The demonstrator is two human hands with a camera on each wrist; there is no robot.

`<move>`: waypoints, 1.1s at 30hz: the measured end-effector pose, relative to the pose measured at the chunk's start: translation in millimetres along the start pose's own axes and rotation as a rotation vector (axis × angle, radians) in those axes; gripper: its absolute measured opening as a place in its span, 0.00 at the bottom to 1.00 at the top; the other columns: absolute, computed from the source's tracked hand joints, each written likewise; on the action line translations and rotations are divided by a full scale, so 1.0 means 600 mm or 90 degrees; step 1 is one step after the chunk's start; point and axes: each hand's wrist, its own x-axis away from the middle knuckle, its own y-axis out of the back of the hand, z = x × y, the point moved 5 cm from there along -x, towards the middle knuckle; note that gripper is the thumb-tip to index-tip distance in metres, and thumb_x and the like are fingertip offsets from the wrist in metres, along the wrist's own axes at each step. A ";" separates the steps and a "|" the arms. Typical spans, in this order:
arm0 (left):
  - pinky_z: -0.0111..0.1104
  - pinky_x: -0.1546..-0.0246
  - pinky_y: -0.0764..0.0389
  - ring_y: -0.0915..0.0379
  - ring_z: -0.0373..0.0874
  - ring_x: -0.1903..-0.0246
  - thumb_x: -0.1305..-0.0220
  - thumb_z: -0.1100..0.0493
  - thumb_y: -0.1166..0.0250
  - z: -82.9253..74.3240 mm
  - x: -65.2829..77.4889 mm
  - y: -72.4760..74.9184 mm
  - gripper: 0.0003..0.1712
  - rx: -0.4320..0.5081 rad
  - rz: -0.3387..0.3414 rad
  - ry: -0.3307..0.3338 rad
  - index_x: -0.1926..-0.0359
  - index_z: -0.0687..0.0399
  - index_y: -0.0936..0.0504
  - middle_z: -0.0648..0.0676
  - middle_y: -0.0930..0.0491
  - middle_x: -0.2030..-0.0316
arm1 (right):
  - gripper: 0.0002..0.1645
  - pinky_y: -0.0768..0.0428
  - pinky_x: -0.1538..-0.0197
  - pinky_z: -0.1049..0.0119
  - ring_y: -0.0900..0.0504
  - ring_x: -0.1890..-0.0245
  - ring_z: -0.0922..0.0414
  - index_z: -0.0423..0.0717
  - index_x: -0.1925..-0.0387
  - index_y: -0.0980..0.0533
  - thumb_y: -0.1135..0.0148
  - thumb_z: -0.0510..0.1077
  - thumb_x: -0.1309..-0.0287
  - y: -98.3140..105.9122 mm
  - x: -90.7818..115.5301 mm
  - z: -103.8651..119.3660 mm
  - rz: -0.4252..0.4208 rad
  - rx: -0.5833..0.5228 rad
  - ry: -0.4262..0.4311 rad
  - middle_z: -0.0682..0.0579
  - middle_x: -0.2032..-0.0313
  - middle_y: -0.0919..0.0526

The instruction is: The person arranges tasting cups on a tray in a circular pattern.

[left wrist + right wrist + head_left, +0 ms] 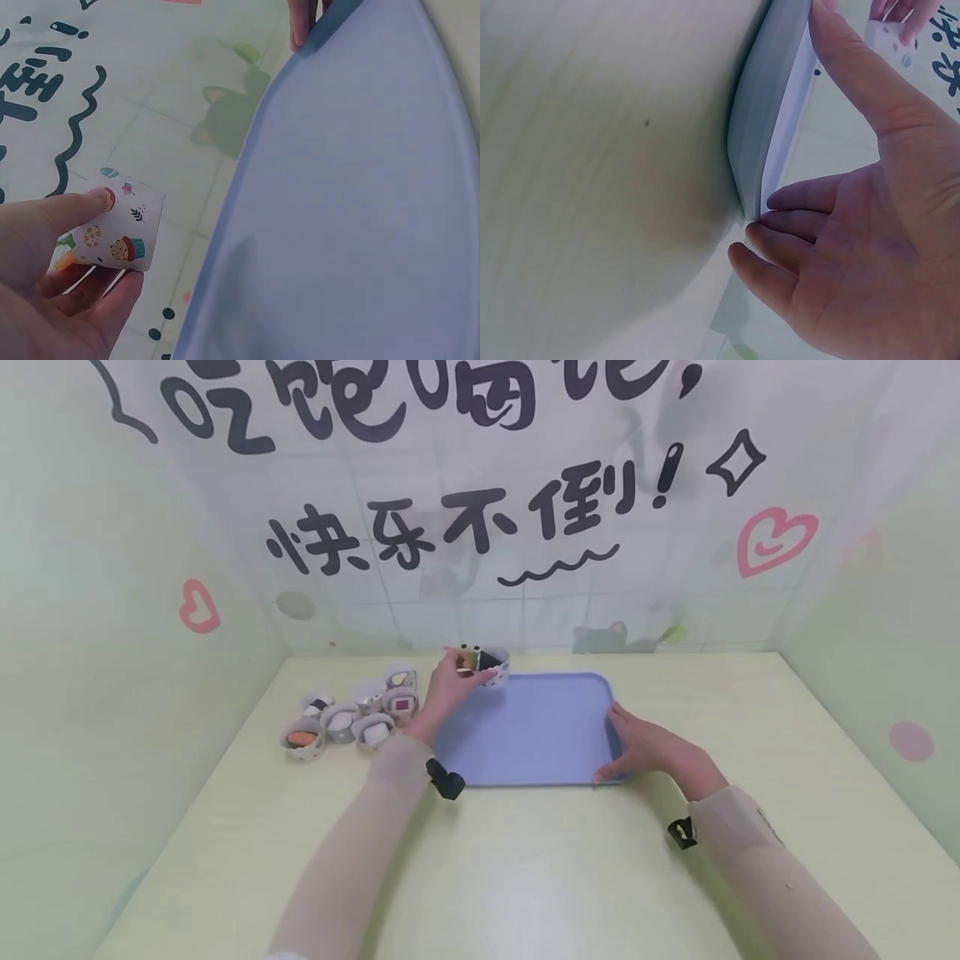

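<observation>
Cup (124, 225) is pinched by left fingers (120, 306), right fingers (784, 247) spread against tray (536, 731), perhaps seven cups (339, 738) nearby.

From my end, the head view gives me a pale back wall (675, 602) lettered in thick dark Chinese characters (480, 522), two rows of them, with a wavy line (558, 566) underneath and a four-pointed star (737, 462) and smiling pink heart (776, 545) at the right. Low down I see a greenish cat shape (600, 637), too hazy for me to tell whether it is printed or showing through. The left wall (97, 610) carries another heart outline (199, 606), the right wall (862, 635) a round pinkish spot (911, 741). Soft light reflects off the pale yellow-green tabletop (562, 860).
</observation>
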 end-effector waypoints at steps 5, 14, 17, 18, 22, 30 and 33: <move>0.42 0.43 0.18 0.23 0.56 0.41 0.39 0.49 0.28 0.005 -0.019 -0.026 0.33 -0.032 -0.002 0.008 0.41 0.62 0.28 0.64 0.23 0.41 | 0.79 0.47 0.23 0.39 0.54 0.24 0.31 0.21 0.27 0.59 0.22 0.65 0.58 -0.001 -0.003 0.001 -0.004 0.003 0.003 0.24 0.25 0.61; 0.39 0.50 0.22 0.27 0.50 0.49 0.39 0.50 0.28 0.008 -0.036 -0.068 0.26 -0.039 0.032 0.027 0.50 0.60 0.29 0.59 0.23 0.49 | 0.79 0.48 0.23 0.39 0.56 0.24 0.30 0.21 0.27 0.59 0.22 0.65 0.58 0.005 -0.001 0.004 -0.006 -0.008 0.000 0.24 0.25 0.62; 0.35 0.57 0.27 0.31 0.47 0.56 0.40 0.52 0.28 0.012 -0.036 -0.083 0.25 -0.055 0.042 0.033 0.51 0.59 0.29 0.56 0.26 0.57 | 0.80 0.48 0.23 0.39 0.56 0.24 0.31 0.21 0.27 0.59 0.22 0.65 0.58 0.002 0.000 0.002 -0.004 -0.015 -0.004 0.24 0.25 0.62; 0.34 0.59 0.28 0.32 0.46 0.58 0.40 0.52 0.27 0.014 -0.036 -0.087 0.25 -0.064 0.043 0.037 0.52 0.59 0.29 0.55 0.27 0.59 | 0.80 0.48 0.23 0.39 0.56 0.24 0.31 0.22 0.27 0.60 0.22 0.65 0.58 0.001 0.000 0.001 -0.002 -0.019 -0.005 0.25 0.25 0.62; 0.32 0.61 0.30 0.34 0.45 0.60 0.41 0.54 0.27 0.017 -0.033 -0.099 0.23 -0.077 0.050 0.044 0.54 0.59 0.30 0.53 0.29 0.62 | 0.80 0.48 0.23 0.39 0.55 0.24 0.31 0.21 0.27 0.60 0.22 0.64 0.58 -0.003 0.002 0.004 -0.003 -0.026 -0.001 0.24 0.25 0.62; 0.31 0.63 0.33 0.36 0.45 0.61 0.40 0.57 0.28 0.011 -0.034 -0.110 0.21 -0.064 0.041 0.044 0.62 0.54 0.35 0.52 0.32 0.63 | 0.79 0.45 0.24 0.40 0.52 0.25 0.31 0.21 0.27 0.58 0.22 0.64 0.58 0.001 0.001 0.005 -0.006 -0.002 -0.003 0.24 0.25 0.60; 0.33 0.60 0.30 0.34 0.46 0.59 0.40 0.58 0.28 0.012 -0.029 -0.110 0.21 -0.062 0.039 0.046 0.59 0.57 0.33 0.53 0.30 0.62 | 0.79 0.45 0.24 0.39 0.53 0.24 0.31 0.21 0.27 0.58 0.21 0.64 0.59 -0.004 0.000 0.005 -0.008 -0.013 -0.004 0.24 0.25 0.60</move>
